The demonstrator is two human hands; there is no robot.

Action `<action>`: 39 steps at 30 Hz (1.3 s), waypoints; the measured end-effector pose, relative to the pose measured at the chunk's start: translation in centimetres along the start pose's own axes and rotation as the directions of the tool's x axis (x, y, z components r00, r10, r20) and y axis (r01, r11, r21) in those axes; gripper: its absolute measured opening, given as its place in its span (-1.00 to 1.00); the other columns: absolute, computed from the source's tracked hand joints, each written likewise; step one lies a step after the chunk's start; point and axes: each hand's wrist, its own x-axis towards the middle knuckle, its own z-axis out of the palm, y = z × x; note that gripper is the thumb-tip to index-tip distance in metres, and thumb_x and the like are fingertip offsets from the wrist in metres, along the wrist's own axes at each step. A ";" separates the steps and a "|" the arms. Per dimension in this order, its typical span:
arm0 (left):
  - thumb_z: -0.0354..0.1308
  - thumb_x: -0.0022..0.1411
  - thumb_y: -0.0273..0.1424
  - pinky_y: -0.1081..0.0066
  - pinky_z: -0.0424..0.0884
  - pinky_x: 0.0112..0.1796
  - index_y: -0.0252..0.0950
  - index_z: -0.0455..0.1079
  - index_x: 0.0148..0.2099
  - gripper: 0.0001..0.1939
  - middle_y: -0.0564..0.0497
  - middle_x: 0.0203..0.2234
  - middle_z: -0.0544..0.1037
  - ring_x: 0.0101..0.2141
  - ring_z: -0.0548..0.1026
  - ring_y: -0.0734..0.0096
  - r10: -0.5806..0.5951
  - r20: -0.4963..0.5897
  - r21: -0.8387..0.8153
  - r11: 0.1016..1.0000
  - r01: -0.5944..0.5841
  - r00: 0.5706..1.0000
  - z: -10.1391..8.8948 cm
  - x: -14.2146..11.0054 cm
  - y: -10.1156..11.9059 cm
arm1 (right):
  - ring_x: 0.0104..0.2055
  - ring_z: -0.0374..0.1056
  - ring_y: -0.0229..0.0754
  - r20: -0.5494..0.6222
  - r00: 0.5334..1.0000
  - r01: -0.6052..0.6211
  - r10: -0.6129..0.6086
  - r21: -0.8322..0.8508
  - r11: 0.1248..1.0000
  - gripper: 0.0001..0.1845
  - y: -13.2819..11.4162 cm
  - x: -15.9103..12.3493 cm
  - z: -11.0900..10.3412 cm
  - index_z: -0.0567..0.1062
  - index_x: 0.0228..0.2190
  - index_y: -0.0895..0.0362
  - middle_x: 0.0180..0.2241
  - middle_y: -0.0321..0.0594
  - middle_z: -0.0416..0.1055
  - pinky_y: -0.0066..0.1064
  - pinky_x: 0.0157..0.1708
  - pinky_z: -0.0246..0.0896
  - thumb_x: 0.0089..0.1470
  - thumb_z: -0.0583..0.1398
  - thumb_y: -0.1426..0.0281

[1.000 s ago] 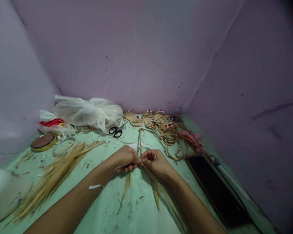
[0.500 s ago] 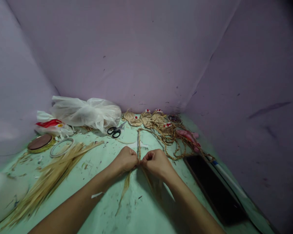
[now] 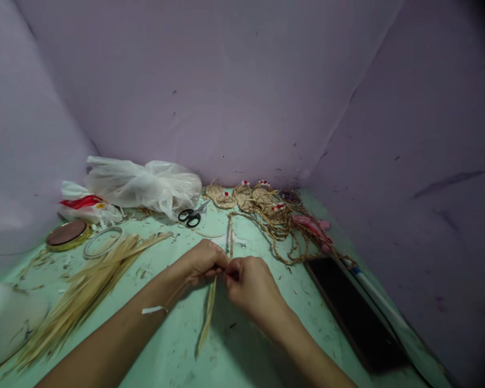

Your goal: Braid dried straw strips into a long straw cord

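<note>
In the head view a thin braided cord [image 3: 231,237] of dried plant fibre runs straight down to my two hands. My left hand [image 3: 205,260] is closed in a pinch on the cord's lower end. Beneath it dangles a loose flat fibre strip [image 3: 208,318]. Close against it, my right hand [image 3: 246,280] also pinches at the cord's end, its fingertips partly hidden. Beyond my hands the cord bends right into a tangle of braided cord [image 3: 281,234].
At left lie a bundle of dry fibre strips [image 3: 92,291], a tape ring [image 3: 102,242] and a round tin [image 3: 67,235]. Behind are scissors [image 3: 192,216], a plastic bag [image 3: 145,186] and woven pieces with red beads [image 3: 244,198]. A dark flat slab [image 3: 355,315] lies at right.
My right hand has shifted left and slightly down, over against my left hand. The fibre strip that hung below my right hand no longer shows; the left strip hangs straighter.
</note>
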 end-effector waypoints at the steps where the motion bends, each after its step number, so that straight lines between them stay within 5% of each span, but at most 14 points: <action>1: 0.04 -0.34 -0.50 0.57 -0.19 -0.78 -0.38 0.25 -0.68 -0.97 0.15 -0.89 0.17 -0.83 0.00 0.70 0.010 0.022 0.000 1.000 -0.010 1.000 -0.1 0.0 0.1 | -0.61 0.20 -0.26 0.037 0.999 0.006 -0.009 0.075 0.997 -0.87 0.5 0.3 -0.4 0.50 -0.64 0.16 -0.65 -0.17 0.39 -0.46 -0.62 -0.15 -0.24 0.14 0.44; 4: 0.07 -0.34 -0.48 0.58 -0.17 -0.76 -0.38 0.26 -0.67 -0.94 0.16 -0.88 0.18 -0.82 0.01 0.71 0.016 0.070 -0.018 1.000 -0.015 0.997 -0.3 -0.1 0.5 | -0.60 0.19 -0.30 0.006 0.999 -0.036 0.037 0.365 0.930 -0.91 2.0 1.5 -1.5 0.47 -0.61 0.16 -0.65 -0.25 0.36 -0.49 -0.60 -0.03 -0.26 0.15 0.42; 6: 0.09 -0.34 -0.46 0.58 -0.15 -0.75 -0.39 0.27 -0.66 -0.91 0.17 -0.87 0.19 -0.81 0.02 0.71 0.019 0.088 -0.029 0.999 -0.016 0.996 -0.4 -0.1 0.5 | -0.60 0.20 -0.33 0.014 0.991 -0.119 0.135 0.571 0.812 -0.92 2.7 2.1 -1.7 0.42 -0.59 0.18 -0.64 -0.27 0.34 -0.51 -0.57 0.04 -0.26 0.16 0.43; 10: 0.12 -0.33 -0.43 0.57 -0.14 -0.73 -0.39 0.26 -0.65 -0.88 0.19 -0.87 0.16 -0.81 0.00 0.72 0.035 0.105 -0.022 0.999 -0.033 0.994 -0.3 0.0 0.3 | -0.66 0.16 -0.38 0.339 0.929 -0.346 0.147 0.657 0.670 -0.89 2.7 2.3 -1.2 0.34 -0.66 0.20 -0.72 -0.32 0.28 -0.52 -0.61 0.05 -0.27 0.17 0.42; 13: 0.12 -0.33 -0.43 0.58 -0.14 -0.73 -0.39 0.26 -0.63 -0.87 0.18 -0.85 0.19 -0.80 0.02 0.72 0.035 0.114 -0.023 0.999 -0.032 0.993 -0.3 0.3 -0.2 | -0.69 0.15 -0.39 0.467 0.874 -0.418 0.135 0.582 0.698 -0.83 2.9 1.8 -1.0 0.33 -0.67 0.21 -0.74 -0.33 0.28 -0.52 -0.64 0.06 -0.33 0.23 0.39; 17: 0.09 -0.31 -0.45 0.57 -0.14 -0.74 -0.39 0.27 -0.64 -0.91 0.17 -0.85 0.19 -0.81 0.02 0.72 0.037 0.123 0.015 0.999 -0.039 0.992 0.0 0.7 -0.6 | -0.71 0.15 -0.39 0.462 0.870 -0.446 0.173 0.586 0.677 -0.75 4.2 -0.2 -0.9 0.30 -0.62 0.19 -0.73 -0.36 0.30 -0.53 -0.67 0.06 -0.41 0.26 0.37; 22: 0.04 -0.28 -0.50 0.56 -0.16 -0.75 -0.38 0.24 -0.68 -0.95 0.17 -0.88 0.15 -0.82 0.00 0.70 0.052 0.101 0.080 0.995 -0.060 0.994 0.4 0.7 -0.7 | -0.74 0.11 -0.38 0.221 0.947 -0.320 0.235 0.571 0.756 -0.78 5.5 -3.8 1.2 0.26 -0.61 0.16 -0.76 -0.34 0.28 -0.55 -0.72 -0.05 -0.29 0.21 0.34; 26: 0.06 -0.28 -0.48 0.55 -0.15 -0.76 -0.38 0.25 -0.67 -0.95 0.17 -0.87 0.16 -0.83 0.01 0.69 0.054 0.093 0.102 0.993 -0.063 0.994 0.4 0.5 -0.7 | -0.71 0.12 -0.39 0.070 0.964 -0.257 0.256 0.485 0.836 -0.81 6.0 -4.9 2.4 0.32 -0.67 0.19 -0.73 -0.26 0.32 -0.54 -0.71 -0.07 -0.22 0.17 0.34; 39: 0.07 -0.28 -0.44 0.55 -0.18 -0.77 -0.37 0.21 -0.69 -0.89 0.19 -0.88 0.14 -0.84 0.00 0.70 0.036 0.131 0.133 0.990 -0.053 0.991 0.4 0.4 -0.5 | -0.73 0.07 -0.41 0.211 0.948 -0.312 0.240 0.444 0.840 -0.84 5.8 -4.8 1.5 0.30 -0.66 0.20 -0.73 -0.27 0.30 -0.56 -0.72 -0.08 -0.21 0.15 0.37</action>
